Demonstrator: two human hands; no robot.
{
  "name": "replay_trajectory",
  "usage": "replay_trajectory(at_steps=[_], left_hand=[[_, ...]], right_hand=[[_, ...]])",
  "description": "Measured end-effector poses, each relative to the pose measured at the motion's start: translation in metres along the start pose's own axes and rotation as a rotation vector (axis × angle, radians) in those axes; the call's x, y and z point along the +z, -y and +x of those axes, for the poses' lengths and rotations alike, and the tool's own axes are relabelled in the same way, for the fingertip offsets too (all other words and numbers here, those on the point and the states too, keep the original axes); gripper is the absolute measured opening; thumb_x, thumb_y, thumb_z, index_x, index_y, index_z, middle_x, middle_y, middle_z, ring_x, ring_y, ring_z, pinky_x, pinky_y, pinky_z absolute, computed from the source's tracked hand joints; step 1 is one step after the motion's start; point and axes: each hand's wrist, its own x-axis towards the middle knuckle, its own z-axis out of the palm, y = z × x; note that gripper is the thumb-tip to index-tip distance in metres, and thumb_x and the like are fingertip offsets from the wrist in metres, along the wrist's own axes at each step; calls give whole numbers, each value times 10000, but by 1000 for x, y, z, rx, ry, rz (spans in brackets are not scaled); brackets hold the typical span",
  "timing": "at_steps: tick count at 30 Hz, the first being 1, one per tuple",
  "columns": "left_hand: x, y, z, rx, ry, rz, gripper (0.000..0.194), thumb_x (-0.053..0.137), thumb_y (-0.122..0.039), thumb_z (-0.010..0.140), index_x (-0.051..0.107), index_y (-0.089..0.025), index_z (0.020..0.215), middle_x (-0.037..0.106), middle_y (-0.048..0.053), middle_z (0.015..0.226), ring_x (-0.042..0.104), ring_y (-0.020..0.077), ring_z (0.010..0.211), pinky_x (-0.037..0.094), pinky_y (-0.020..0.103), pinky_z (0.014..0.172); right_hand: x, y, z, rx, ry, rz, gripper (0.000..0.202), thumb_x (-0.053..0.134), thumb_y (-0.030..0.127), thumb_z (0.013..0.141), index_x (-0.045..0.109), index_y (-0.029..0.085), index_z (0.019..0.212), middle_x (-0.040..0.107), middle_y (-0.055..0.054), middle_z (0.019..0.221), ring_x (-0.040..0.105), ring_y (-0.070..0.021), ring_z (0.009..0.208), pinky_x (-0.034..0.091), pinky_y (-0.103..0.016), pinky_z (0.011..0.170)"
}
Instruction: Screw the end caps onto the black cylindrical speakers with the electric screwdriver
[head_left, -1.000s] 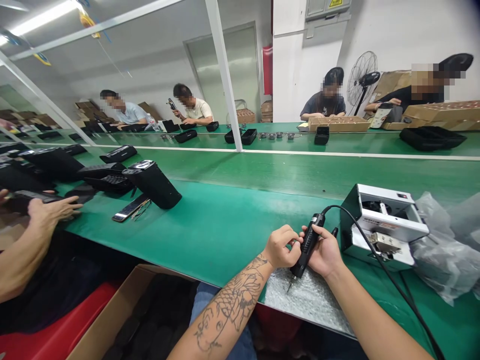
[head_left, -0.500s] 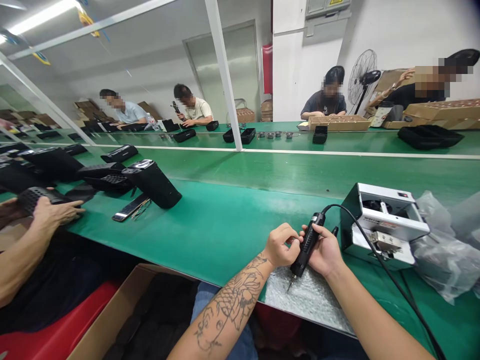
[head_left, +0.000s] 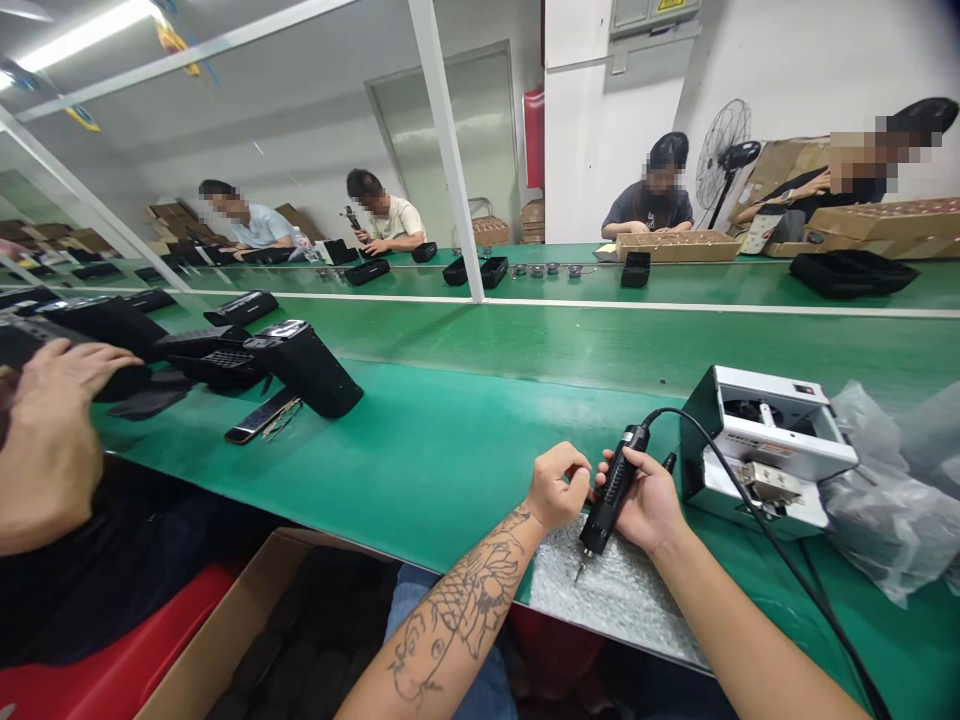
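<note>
My right hand (head_left: 651, 503) is wrapped round a black electric screwdriver (head_left: 616, 492), whose bit slants down toward me over a sheet of bubble wrap (head_left: 637, 595) at the table edge. A cable runs from its top end. Just left of the screwdriver is my left hand (head_left: 556, 487), fingers curled closed; whether anything is inside them is hidden. Right of both hands stands a white and dark screw feeder machine (head_left: 772, 440).
Clear plastic bags (head_left: 877, 500) lie at the right. Left on the green table (head_left: 420, 450) are a black speaker-like case (head_left: 307, 370) and a phone (head_left: 262, 415). A co-worker's hand (head_left: 67, 400) is at far left. Several people sit across the belt.
My left hand has drawn slightly left, away from the screwdriver. The co-worker at left has lifted their hands and the black part. Black pieces on the far belt have shifted a little left.
</note>
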Motion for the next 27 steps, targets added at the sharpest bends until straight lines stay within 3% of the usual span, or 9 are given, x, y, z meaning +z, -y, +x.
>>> replay_trajectory(at_steps=[27], left_hand=[[0,-2,1,-18,12,-7,132,535,-150,853,634,-171,769,600,18,727,551,129,653,442,266,640]], right_hand=[[2,-1,-3,-8,3,-5,132,617,276,870,686,164,885,702,-69,716,645,-203,595,616,-443,682]])
